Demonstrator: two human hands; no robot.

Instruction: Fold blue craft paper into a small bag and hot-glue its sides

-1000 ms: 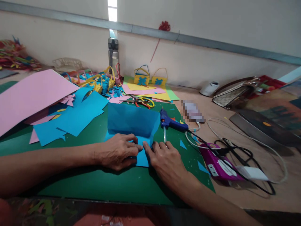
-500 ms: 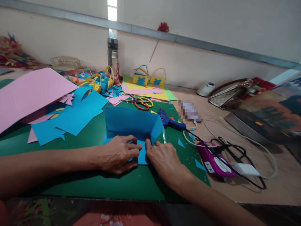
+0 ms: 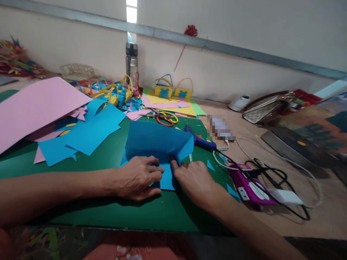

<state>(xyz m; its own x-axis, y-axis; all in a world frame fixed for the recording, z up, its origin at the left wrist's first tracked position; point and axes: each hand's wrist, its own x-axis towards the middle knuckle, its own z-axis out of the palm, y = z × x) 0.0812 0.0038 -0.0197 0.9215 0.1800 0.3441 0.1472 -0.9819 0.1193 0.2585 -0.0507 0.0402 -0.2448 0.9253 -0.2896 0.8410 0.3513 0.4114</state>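
Observation:
A folded sheet of blue paper (image 3: 157,139) rests on the green cutting mat (image 3: 108,215). Its back panel stands up, and a side flap rises at the right. My left hand (image 3: 139,178) lies across the paper's left part, pressing down with its fingers stretched toward the right. My right hand (image 3: 193,180) is at the right corner, one finger reaching inside the fold and the others curled beside the flap; part of its grip is hidden. Just behind the flap lies a blue glue gun (image 3: 202,141). Scissors with red and yellow handles (image 3: 166,119) lie beyond the paper.
Blue sheets (image 3: 93,133) and a large pink sheet (image 3: 40,108) lie at the left. Small yellow paper bags (image 3: 163,91) stand by the wall. At the right are a phone (image 3: 221,128), a purple power strip (image 3: 252,186), tangled cables and a handbag (image 3: 267,108).
The blue paper's back panel and right flap have shifted slightly right, with the panel leaning more. My right hand has moved slightly right with the flap; my left hand stays pressed down.

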